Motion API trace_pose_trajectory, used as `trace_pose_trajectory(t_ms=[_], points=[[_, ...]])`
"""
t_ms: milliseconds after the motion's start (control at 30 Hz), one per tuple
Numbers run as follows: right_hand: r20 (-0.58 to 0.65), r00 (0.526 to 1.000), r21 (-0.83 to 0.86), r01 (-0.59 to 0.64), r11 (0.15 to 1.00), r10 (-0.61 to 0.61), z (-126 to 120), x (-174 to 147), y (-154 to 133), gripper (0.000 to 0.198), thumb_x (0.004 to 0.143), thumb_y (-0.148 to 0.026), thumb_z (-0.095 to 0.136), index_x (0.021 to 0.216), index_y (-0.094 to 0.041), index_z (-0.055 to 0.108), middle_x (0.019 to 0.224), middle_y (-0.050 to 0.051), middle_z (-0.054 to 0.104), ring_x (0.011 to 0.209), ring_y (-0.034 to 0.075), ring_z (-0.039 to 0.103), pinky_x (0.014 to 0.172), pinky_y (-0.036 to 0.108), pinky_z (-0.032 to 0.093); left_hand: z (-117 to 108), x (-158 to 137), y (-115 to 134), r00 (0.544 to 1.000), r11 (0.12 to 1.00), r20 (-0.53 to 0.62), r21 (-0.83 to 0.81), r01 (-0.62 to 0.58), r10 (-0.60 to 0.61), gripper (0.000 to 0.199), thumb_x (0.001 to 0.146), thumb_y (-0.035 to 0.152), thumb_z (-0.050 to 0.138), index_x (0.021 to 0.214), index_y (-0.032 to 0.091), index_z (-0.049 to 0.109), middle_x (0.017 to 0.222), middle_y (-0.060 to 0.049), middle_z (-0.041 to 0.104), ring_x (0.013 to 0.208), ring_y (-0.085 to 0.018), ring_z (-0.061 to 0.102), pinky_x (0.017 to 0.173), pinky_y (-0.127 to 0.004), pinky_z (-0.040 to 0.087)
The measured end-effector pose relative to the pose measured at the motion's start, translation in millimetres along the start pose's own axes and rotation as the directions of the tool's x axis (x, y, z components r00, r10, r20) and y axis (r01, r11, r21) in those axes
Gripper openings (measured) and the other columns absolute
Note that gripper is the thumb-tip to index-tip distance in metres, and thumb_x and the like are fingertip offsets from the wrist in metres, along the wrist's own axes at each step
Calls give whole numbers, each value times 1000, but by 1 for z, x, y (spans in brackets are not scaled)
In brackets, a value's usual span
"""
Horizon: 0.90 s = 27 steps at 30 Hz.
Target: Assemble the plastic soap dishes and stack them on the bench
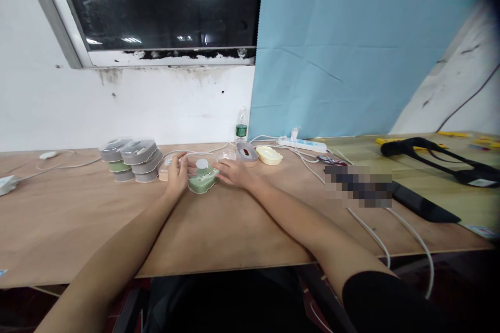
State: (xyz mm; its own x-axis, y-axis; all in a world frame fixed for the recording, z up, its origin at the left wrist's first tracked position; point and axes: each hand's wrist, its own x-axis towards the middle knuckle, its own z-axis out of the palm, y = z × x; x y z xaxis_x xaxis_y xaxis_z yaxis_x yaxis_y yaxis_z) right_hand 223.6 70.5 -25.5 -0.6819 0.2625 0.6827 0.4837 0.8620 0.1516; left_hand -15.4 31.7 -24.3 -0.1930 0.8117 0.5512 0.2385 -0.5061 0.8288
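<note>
A small green container (pixel 203 184) with a clear lid and a round white disc on top sits on the table in front of me. My left hand (pixel 178 174) is at its left side, with the fingers bent toward the lid. From the right, my right hand (pixel 234 173) has its fingers against the lid's edge. Between them the two hands hold the container; some fingertips are hidden or blurred. Just behind my left hand is a beige container (pixel 163 170), partly covered. Stacked to the left are several lidded containers (pixel 139 152), mostly grey with a green one among them.
Behind my right hand are a clear lid (pixel 226 155), a grey tray (pixel 247 152) with something dark red in it and a cream-yellow tray (pixel 269 155). A plastic bottle (pixel 241 126) stands by the wall. White cables run to a power strip (pixel 302 144); a black strap-like frame (pixel 437 158) lies right.
</note>
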Motion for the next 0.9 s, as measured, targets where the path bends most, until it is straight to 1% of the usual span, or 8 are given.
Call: trace_pose_trajectory(t_ms=[67,133,267,367,467,533,700,900], points=[[49,997,15,57,998,-58,2,2,-1,32,94,-35,45,119,-22,58,109,9,65,96,18,60,79,30,49,0,2,-2,999,999,-25,-27,40,-40,50,90,57,41,124,21,42,82,-4,67,51,-14,62,44,-25,47],[61,997,20,36,999,-37,4,3,-2,27,94,-32,44,110,-20,63,101,8,67,92,17,61,77,29,49,0,3,-4,999,998,-5,-18,53,-53,52,90,57,41,128,21,38,85,-4,68,55,-16,64,48,-28,50],[-5,989,22,-146,989,146,6,1,-1,25,94,-34,47,100,-20,67,91,7,69,85,17,63,74,27,47,-2,2,-6,998,986,36,157,-51,46,53,91,54,41,130,19,39,104,-10,67,95,-22,65,82,-38,52],[-86,932,37,-350,936,352,5,-2,3,25,93,-35,49,99,-20,68,91,6,70,83,17,64,74,26,46,-5,-1,-6,965,896,244,398,-194,101,54,87,55,48,125,17,49,121,-13,60,115,-26,56,99,-44,43],[-69,831,28,-552,833,553,4,-4,10,23,89,-35,54,101,-21,68,84,4,71,78,18,64,72,27,45,-7,-3,-6,861,794,505,496,-353,67,55,83,58,51,120,18,56,125,-13,58,118,-29,52,102,-46,39],[12,794,21,-608,793,608,3,-6,13,27,86,-35,56,107,-22,68,79,3,71,75,18,63,70,27,45,-7,-5,-5,816,770,576,499,-397,48,55,84,60,48,120,19,57,128,-12,55,119,-29,51,103,-45,39],[110,801,44,-596,802,589,2,-6,12,42,85,-32,54,126,-23,57,75,0,70,69,16,61,67,25,43,-6,-7,-2,784,753,621,504,-423,25,58,83,63,47,122,21,58,135,-12,49,121,-30,49,103,-46,39],[40,688,-55,-722,689,724,6,-5,16,44,86,-43,52,126,-24,56,85,4,71,79,21,63,72,29,44,-7,-7,1,779,743,627,530,-408,-20,62,82,65,46,124,21,56,137,-12,46,123,-30,48,105,-45,37]])
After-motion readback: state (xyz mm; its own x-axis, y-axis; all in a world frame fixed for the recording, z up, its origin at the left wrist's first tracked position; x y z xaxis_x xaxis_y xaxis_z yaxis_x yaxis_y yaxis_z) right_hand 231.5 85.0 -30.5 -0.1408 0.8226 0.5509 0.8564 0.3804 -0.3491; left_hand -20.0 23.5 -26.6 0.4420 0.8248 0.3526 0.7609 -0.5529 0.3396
